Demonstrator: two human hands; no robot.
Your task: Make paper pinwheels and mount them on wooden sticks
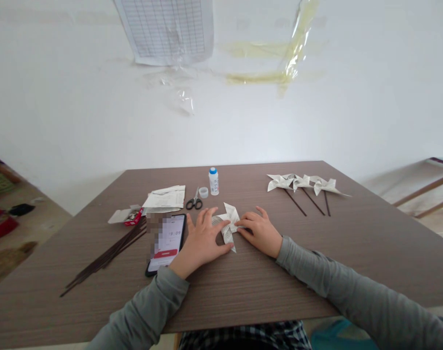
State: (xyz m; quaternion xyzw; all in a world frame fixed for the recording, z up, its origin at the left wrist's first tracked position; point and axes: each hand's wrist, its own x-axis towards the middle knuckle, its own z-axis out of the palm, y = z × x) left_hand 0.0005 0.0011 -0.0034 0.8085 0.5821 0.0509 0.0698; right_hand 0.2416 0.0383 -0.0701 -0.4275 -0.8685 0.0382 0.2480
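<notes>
Left hand (203,238) lies spread flat, thumb pinning the paper pinwheel (229,221) at bench (352,253) centre. Right hand (259,232) is curled, fingertips on its middle; whether they pinch it, can't tell. Phone (168,243) at nine o'clock, glue bottle (214,181) at twelve, finished pinwheels (301,183) at two.

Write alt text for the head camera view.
The left hand and right hand rest on a folded paper pinwheel lying on a brown table. Beside the left hand lie a phone and a bundle of dark sticks, with scissors and a glue bottle behind; three finished pinwheels lie farther right.
</notes>
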